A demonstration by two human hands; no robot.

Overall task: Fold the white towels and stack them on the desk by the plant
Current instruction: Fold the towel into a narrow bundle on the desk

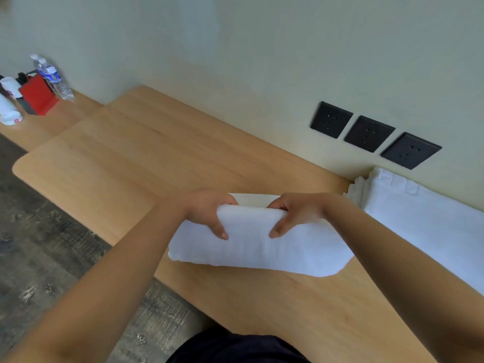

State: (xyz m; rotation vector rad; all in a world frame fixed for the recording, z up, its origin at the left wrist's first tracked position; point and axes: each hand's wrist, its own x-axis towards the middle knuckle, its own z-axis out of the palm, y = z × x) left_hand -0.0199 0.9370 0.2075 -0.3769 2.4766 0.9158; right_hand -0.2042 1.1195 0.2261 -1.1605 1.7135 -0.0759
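White towel [262, 247] lay folded near the desk's [131, 158] front edge. The left hand [207, 213] and right hand [296, 213] gripped its upper fold, close together. Another towel [419, 221] sat at the desk's right end. Beyond its left end stood two water bottles [55, 79] by a red box [39, 95], contents unclear.

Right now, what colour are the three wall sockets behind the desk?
Black, or very dark grey; the wall sockets show best in the head view.

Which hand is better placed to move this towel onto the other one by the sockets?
Probably right: the right hand grips the held towel nearer the second towel; the left hand grips its far side.
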